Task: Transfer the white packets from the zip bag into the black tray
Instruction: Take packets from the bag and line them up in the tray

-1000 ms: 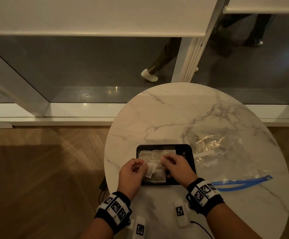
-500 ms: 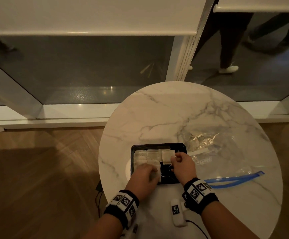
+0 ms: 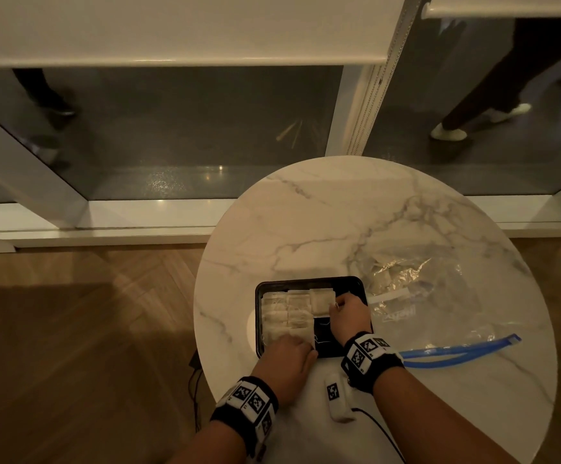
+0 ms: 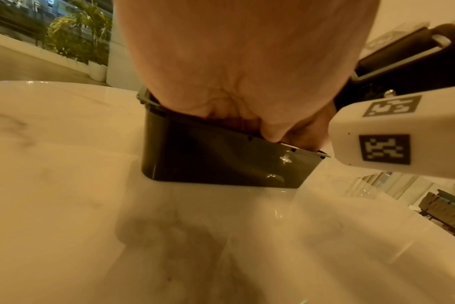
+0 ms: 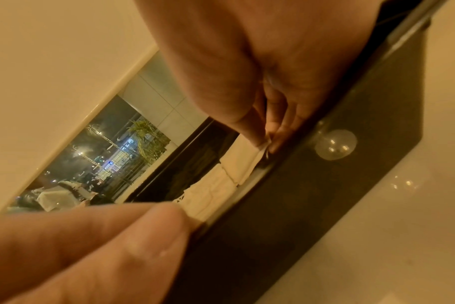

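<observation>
Marble table: the view has drifted a little over the last second, nothing on it has been relocated. Zip bag lies flat and slack to the right of the black tray, blue zipper strip nearest you; it looks empty from here, though glare hides part of it, so check.

Black tray: a second ago two packets were loose between your hands above the near half. Now the white packets sit in rows filling the left and far parts of the tray, with only the near-right corner bare.

Your right hand has moved to the far row and pinches the edge of the last packet there between thumb and fingertip, seating it.

Your left hand has dropped onto the near-left corner, fingers curled down over the tray rim onto the packets; whether it grips one, I cannot tell.

My read: transfer is essentially done, this is tidying.
</observation>
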Available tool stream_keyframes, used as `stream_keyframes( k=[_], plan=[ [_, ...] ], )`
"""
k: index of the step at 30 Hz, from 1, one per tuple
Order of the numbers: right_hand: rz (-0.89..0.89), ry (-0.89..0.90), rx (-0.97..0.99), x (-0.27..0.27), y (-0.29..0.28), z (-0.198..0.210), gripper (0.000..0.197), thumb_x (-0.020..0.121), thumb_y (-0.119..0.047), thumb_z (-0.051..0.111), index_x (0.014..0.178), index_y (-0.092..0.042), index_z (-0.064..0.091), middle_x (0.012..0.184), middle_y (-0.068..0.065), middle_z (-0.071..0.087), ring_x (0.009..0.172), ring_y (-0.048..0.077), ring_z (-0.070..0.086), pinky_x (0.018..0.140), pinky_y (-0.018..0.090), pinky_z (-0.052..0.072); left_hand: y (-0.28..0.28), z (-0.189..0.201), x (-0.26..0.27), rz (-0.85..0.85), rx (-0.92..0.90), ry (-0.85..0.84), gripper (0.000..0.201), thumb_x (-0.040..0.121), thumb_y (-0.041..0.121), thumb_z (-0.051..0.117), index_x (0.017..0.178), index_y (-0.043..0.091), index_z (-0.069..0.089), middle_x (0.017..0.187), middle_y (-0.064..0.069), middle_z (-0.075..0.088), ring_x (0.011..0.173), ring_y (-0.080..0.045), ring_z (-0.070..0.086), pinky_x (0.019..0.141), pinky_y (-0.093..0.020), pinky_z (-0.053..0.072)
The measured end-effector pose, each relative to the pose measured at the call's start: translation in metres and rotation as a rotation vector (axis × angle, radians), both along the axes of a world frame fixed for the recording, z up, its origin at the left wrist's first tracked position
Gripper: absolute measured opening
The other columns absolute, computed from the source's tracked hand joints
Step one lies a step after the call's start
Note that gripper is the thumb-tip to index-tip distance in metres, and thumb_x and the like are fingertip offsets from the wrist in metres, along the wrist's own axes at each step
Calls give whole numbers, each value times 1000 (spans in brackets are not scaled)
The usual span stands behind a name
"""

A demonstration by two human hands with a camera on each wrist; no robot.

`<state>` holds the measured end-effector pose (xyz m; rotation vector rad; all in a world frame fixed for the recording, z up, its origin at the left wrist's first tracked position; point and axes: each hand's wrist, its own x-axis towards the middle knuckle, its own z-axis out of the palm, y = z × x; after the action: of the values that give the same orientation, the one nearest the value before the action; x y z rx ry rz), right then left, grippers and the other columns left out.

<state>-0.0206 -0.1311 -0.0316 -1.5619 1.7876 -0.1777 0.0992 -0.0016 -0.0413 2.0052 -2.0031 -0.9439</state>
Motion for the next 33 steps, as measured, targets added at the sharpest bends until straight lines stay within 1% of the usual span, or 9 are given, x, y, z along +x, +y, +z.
stream_keyframes(
  k=[4,11,17,19,23,25,28,30,33],
  plan=[
    [3,5,9,1,-1,-1,13,94,-16,59,98,-5,67,100,15,70,95,29,65,72,25,44,0,0,0,-5,-8,-8,45,105,41,28,101,14,64,102,-6,65,96,-23,55,89,-40,44],
    [1,8,0,4,-1,1,12,93,-16,61,97,-5,65,96,15,70,92,29,66,70,26,44,1,2,0,-11,-13,-21,45,105,41,27,101,14,63,102,-6,64,97,-24,54,89,-40,43],
    [24,-29,-39,1,2,5,16,92,-14,61,107,-8,62,102,12,68,95,28,64,76,27,47,2,3,1,-8,-18,-18,47,104,43,26,100,16,64,102,-5,65,97,-24,54,89,-41,44],
    [38,-74,-71,0,3,12,21,91,-13,61,111,-9,60,100,11,68,92,26,64,80,31,51,4,5,2,-2,-22,-16,47,103,44,25,99,16,64,101,-5,65,96,-23,54,88,-42,45],
    [68,-284,-43,-15,12,35,17,91,-16,63,107,-19,60,77,4,64,73,19,64,73,35,57,2,14,-1,44,-73,10,40,102,42,32,98,19,64,98,-1,63,94,-18,52,88,-40,45],
    [72,-400,-9,-29,17,48,13,90,-17,64,101,-24,61,79,8,66,72,24,67,67,39,59,-1,23,-5,55,-130,24,33,101,39,38,99,19,64,98,1,62,94,-16,52,87,-38,45],
    [-26,-545,-14,-64,28,67,14,90,-12,65,98,-24,63,80,9,66,67,22,66,56,31,57,-8,34,-21,23,-203,60,24,99,34,47,103,20,66,102,3,62,97,-14,52,87,-34,45],
    [-75,-615,-9,-84,33,77,14,90,-8,64,98,-20,64,76,7,64,65,19,65,55,30,56,-14,42,-31,-9,-262,85,22,98,32,50,106,22,68,106,5,62,99,-12,52,88,-30,45],
    [-100,-601,-30,-128,38,79,23,87,4,59,94,-17,66,80,8,66,72,20,65,64,32,57,-27,54,-62,-142,-287,3,27,98,37,47,115,27,66,114,6,58,102,-13,53,89,-31,46]
  ],
)
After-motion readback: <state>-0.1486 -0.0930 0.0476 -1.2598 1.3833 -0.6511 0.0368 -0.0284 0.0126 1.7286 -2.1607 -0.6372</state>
